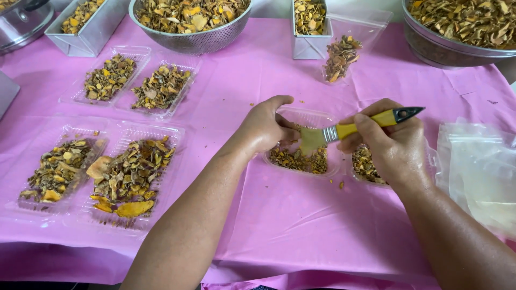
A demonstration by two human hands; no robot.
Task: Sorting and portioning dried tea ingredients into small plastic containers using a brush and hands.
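Bare pink surface [301, 215] offered in front; filled trays [97, 172] crowd left, plastic bags [478, 172] right, bowls [189, 21] behind.

Near-left trays [97, 177]: two clear plastic trays side by side, rectangular, filled with brown and yellow dried pieces.
Far-left trays [137, 83]: two smaller clear trays, same filling.
Middle tray [312, 118]: clear, ridged, partly filled, between the hands.
Right tray [365, 164]: clear, mostly hidden.
Bag at back [371, 24]: clear, dried pieces inside.
Empty bags [478, 172]: clear stack, right edge.
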